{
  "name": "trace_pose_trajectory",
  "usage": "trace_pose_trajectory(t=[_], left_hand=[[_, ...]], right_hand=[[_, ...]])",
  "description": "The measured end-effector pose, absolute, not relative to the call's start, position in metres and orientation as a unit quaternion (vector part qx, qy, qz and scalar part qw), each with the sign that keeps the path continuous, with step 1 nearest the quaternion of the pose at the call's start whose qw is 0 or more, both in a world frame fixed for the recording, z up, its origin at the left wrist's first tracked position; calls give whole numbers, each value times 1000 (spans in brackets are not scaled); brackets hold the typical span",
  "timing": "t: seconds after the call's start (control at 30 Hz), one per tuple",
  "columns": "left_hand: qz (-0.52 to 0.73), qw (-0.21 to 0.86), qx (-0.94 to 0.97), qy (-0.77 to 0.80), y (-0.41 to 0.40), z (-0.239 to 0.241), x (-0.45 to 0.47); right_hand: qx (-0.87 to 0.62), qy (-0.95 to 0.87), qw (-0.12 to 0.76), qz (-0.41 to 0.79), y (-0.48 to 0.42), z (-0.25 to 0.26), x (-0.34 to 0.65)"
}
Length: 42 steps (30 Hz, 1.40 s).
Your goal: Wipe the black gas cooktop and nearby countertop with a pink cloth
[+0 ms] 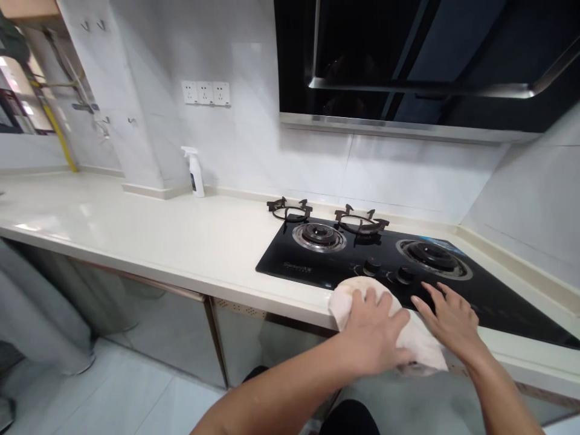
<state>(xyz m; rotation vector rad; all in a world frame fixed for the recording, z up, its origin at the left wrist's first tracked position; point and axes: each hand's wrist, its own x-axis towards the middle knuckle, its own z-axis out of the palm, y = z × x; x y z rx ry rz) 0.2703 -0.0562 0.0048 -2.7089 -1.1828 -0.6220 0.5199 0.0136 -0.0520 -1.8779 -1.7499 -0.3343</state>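
Note:
A pale cloth lies on the front edge of a black glass gas hob. My left hand presses flat on top of the cloth, fingers stretched out. My right hand rests beside it on the hob glass, fingers spread, its palm on the cloth's right end. Two round knobs sit just beyond the cloth. The hob has a left burner and a right burner, both bare.
Two loose black pan supports lie behind the hob on the cream countertop. A white spray bottle stands by the tiled wall. A black extractor hood hangs overhead. Wall sockets sit above the counter.

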Motion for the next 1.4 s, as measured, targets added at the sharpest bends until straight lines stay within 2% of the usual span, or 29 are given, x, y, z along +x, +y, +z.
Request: trace_pose_trajectory(t=[0.23,0.37,0.6,0.73,0.87,1.03,1.2,1.4], left_hand=[[-263,55,-880,-392,-54,-9,219],[-269,69,-836,-473,-59,-11,138],[-199,121,-746,-624,-62,2,-36],[-181,145,-715,-660,-62,6,-75],[-158,160,-704,-674,-64,9,-41],[-169,177,-739,-628,-66,7,59],[-237,167,-816,-500,-57,-16,173],[-220,196,-898,-327,-51,-36,268]], right_hand=[[-699,-674,208,-115,17,-58,536],[-695,-676,217,-117,17,-62,538],[-676,-684,242,-129,17,-64,535],[-671,-688,245,-128,13,-59,527],[-677,-685,237,-127,11,-57,522],[-683,-682,233,-120,10,-54,517],[-686,-681,225,-123,5,-46,512],[-692,-680,220,-102,-1,-37,512]])
